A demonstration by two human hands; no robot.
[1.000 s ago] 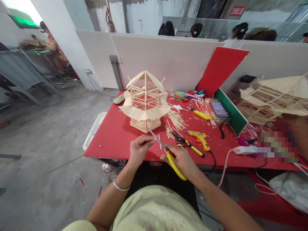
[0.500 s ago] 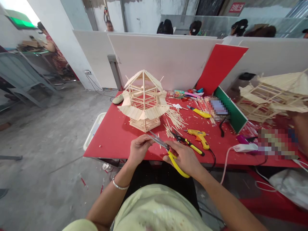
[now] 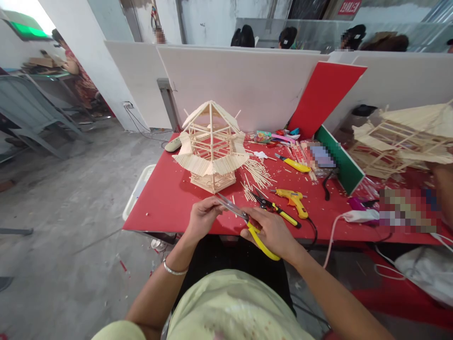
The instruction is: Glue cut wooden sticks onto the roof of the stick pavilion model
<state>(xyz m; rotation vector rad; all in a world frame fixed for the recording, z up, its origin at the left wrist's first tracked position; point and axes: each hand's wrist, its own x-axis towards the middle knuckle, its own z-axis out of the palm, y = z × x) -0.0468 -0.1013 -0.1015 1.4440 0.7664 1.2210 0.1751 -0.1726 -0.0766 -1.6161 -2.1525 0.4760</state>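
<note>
My right hand (image 3: 274, 231) is closed around yellow-handled scissors (image 3: 260, 243), whose long silver blades point up and left. Close to the blade tips, my left hand (image 3: 203, 218) is pinched shut. What its fingers hold is too small to make out. Just beyond both hands stands a hexagonal pavilion model (image 3: 212, 160) built from thin wooden sticks, with a peaked frame on top and a lower skirt of slatted roof. Loose wooden sticks (image 3: 258, 174) lie in a heap to its right.
On the red table (image 3: 159, 208) lie black-and-yellow snips (image 3: 279, 213), a yellow glue gun (image 3: 293, 202) with its cord, and a yellow utility knife (image 3: 296, 165). A green board (image 3: 341, 163) stands at the right, beside another wooden model (image 3: 392, 146). White panels (image 3: 240, 89) rise behind.
Both hands stay almost in place, with my left hand shifted very slightly left. The scissors remain in my right hand, and the model has not moved.
</note>
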